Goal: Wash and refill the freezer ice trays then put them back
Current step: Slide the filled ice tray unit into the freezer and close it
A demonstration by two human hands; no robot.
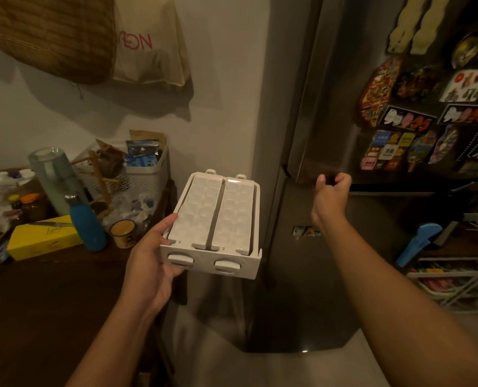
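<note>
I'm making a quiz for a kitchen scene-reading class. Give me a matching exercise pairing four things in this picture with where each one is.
Things
1. white plastic ice tray unit
2. blue metal bottle
3. yellow cardboard box
4. colourful magnets

Places
A. stuck on the dark fridge door
B. lying flat on the dark counter, under a knife
C. held in the left hand
D. standing upright on the counter beside an enamel mug

Pairs: 1-C, 2-D, 3-B, 4-A
</note>
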